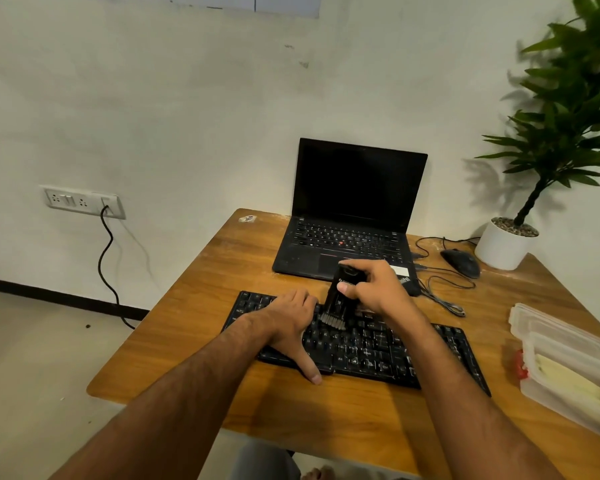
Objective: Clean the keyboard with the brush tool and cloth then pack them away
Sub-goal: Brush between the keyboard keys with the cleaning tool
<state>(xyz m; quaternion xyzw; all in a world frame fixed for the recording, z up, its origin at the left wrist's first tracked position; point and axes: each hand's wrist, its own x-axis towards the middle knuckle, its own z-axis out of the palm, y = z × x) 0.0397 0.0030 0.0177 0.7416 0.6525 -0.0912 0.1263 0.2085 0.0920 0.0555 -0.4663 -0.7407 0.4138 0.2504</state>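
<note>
A black keyboard [371,348] lies across the middle of the wooden table [194,344]. My left hand [291,320] presses flat on its left part, fingers spread, thumb over the near edge. My right hand [371,285] grips a black brush tool [340,299] held nearly upright, its pale bristles touching the keys in the upper middle of the keyboard. A pale yellow cloth [568,379] lies inside a clear plastic container [541,327] at the table's right edge.
An open black laptop [354,216] stands behind the keyboard. A black mouse [461,263] with loose cables and a potted plant [506,244] sit at the back right. A wall socket [80,202] with a hanging cable is at the left.
</note>
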